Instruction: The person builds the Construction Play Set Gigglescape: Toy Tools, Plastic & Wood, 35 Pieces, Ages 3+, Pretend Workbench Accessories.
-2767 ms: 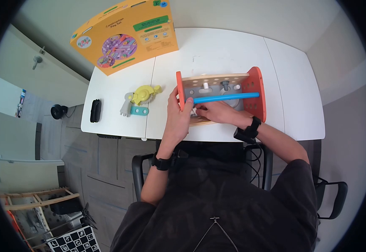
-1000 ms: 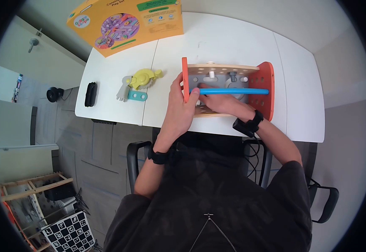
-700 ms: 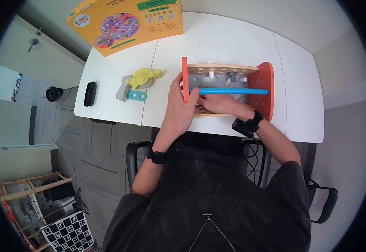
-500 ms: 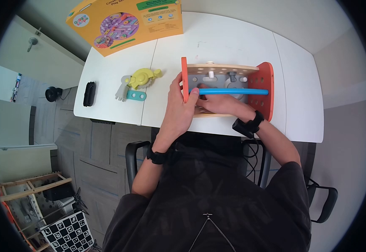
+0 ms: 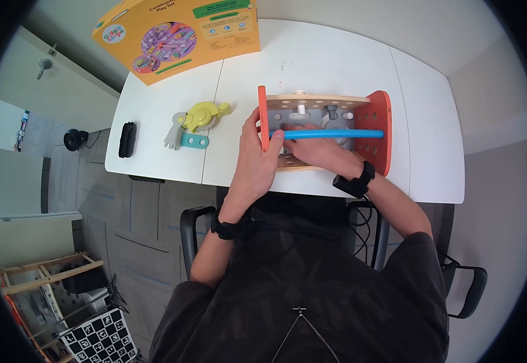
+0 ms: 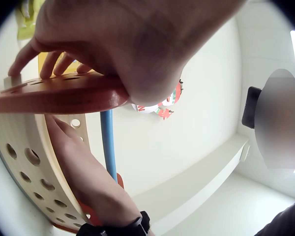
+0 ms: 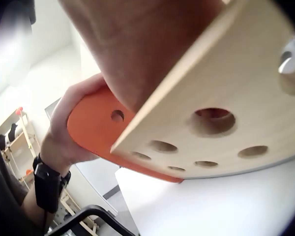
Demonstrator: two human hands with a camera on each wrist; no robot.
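A toy toolbox stands on the table, with a blue rod handle, orange-red end panels and pale wooden sides full of holes. My left hand grips its left end panel, thumb near the rod's end and fingers spread over the outer face. In the left wrist view, one fingertip meets a small grey piece on that panel. My right hand reaches under the rod into the box, toward the inside of the left panel. Its fingertips are mostly hidden, and I cannot tell what they hold.
White pegs and a grey bolt sit in the box's far side. Left of it lie a yellow toy saw, a grey toy piece, a teal strip and a black case. A yellow carton stands behind.
My right hand has turned inside the box, its knuckles now showing beyond the rod. My left hand keeps its grip on the end panel. The head view has shifted slightly.
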